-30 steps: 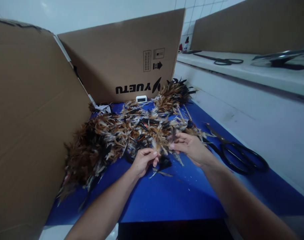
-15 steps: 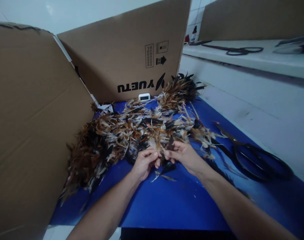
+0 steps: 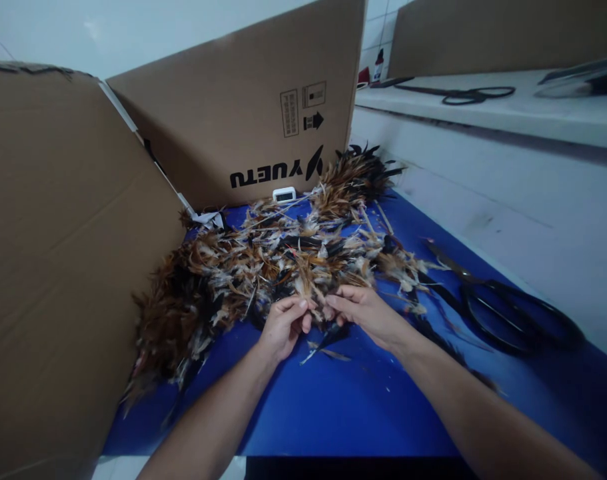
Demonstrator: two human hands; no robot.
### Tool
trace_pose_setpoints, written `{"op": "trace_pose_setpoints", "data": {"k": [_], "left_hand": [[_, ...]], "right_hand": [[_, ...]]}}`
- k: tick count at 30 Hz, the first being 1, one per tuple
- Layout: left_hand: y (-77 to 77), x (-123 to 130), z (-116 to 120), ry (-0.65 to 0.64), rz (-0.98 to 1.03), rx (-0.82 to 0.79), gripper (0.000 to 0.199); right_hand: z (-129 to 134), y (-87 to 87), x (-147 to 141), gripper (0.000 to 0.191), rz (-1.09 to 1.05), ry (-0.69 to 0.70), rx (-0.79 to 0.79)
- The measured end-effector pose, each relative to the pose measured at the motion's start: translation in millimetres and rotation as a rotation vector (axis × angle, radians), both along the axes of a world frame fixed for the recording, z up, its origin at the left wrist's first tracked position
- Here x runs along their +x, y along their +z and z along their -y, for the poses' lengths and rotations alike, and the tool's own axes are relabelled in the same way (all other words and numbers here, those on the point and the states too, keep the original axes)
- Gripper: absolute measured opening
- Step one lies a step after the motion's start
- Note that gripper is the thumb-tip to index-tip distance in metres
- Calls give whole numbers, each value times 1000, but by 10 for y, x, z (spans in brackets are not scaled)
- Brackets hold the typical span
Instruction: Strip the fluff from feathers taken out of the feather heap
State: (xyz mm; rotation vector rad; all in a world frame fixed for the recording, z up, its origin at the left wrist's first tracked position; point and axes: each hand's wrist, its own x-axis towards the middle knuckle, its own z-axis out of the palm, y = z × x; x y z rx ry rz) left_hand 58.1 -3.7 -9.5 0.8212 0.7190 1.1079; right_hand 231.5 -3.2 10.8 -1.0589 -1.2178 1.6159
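The left hand [image 3: 282, 327] pinches a tuft [image 3: 304, 281] pointing toward the bench's [image 3: 343, 407] far edge; the right hand's [image 3: 368, 315] grip, pinched narrow just beside its base, holds I can't tell what.

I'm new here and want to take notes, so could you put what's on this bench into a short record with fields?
left hand: fingertips pinching pale feathers
right hand: fingertips closed close beside the left; what they hold is unclear
pile: brown, black and white feathers, spread beyond the hands
surface: blue
scissors: black-handled, lying right of the right hand
back: white gadget before cardboard
ledge: second scissors
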Motion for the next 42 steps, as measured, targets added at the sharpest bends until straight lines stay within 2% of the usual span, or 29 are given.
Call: {"op": "trace_pose_setpoints", "data": {"k": [6,11,16,21,29,37,42], "left_hand": [[9,10,10,2,-24,56,17],[37,27,38,-5,-71,91,18],[40,31,41,-4,-83,82,20],[17,34,33,11,-62,90,20],[-18,50,58,-40,-134,108,25],[-23,59,71,-35,-199,128,27],[-15,65,72,-30,-217,113,30]], "right_hand": [[38,8,-28,25,-45,128,-77],[68,13,-76,28,-26,157,-127],[75,34,-100,28,-36,112,-134],[60,59,-94,25,-134,31,-111],[48,65,-132,24,-227,-60,-73],[78,-8,-175,26,-216,-106,-76],[96,-43,-210,27,-119,-141,1]]}}
